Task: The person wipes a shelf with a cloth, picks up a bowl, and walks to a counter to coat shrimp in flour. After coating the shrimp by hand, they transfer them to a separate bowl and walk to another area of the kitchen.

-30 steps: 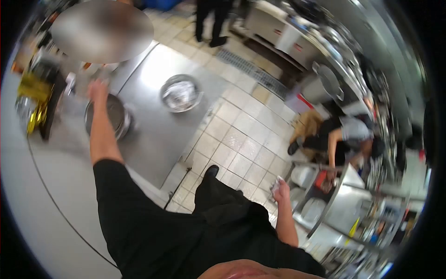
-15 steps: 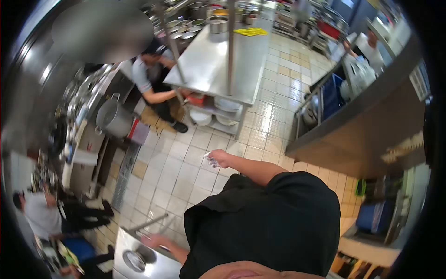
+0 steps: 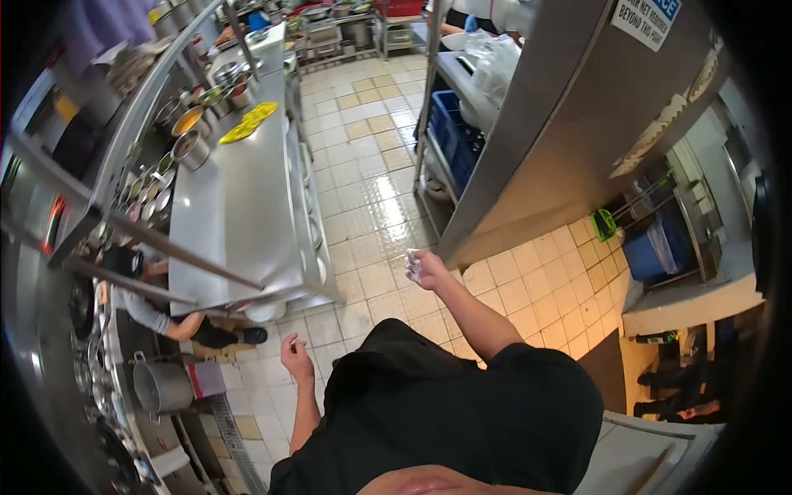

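My right hand (image 3: 429, 272) is held out in front of my black shirt, fingers closed on a crumpled clear-and-whitish plastic piece (image 3: 412, 266). Its exact kind is too small to make out. My left hand (image 3: 295, 357) hangs in the air at my left side above the tiled floor (image 3: 363, 289). Its fingers are loosely bent and partly apart, and I see nothing in them. The near corner of a steel worktable (image 3: 247, 223) lies ahead of the left hand, not touched.
Metal pots (image 3: 191, 150) and a yellow cloth (image 3: 247, 122) are on the worktable. A co-worker (image 3: 153, 305) bends beside it at left, near a large stockpot (image 3: 162, 386). A brown partition (image 3: 544, 157) and a rack with a blue crate (image 3: 452, 136) stand right. The floor shines as if wet.
My view has turned to the right. My left hand has come away from the steel surface with the round container. My right hand still holds the crumpled plastic piece.
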The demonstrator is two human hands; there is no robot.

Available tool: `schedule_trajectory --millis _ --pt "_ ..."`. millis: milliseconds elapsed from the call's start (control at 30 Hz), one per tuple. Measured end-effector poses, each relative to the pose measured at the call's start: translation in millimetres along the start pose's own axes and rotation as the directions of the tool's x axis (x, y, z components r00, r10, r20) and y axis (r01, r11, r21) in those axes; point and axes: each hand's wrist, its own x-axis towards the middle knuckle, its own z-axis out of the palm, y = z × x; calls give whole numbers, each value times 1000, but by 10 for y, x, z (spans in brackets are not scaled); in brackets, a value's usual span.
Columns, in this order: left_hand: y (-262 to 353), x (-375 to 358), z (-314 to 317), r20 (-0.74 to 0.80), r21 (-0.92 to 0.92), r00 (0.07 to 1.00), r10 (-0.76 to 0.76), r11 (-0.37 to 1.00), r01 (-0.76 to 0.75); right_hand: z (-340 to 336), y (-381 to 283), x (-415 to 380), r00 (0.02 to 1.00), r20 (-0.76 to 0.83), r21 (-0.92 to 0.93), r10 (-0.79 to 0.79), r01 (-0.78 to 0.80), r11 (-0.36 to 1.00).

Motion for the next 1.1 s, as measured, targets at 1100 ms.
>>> schedule_trajectory --millis 1100 --pt "1262 5861 4263 206 -165 978 -27 984 62 1686 -3802 4962 1000 -25 203 17 -11 979"
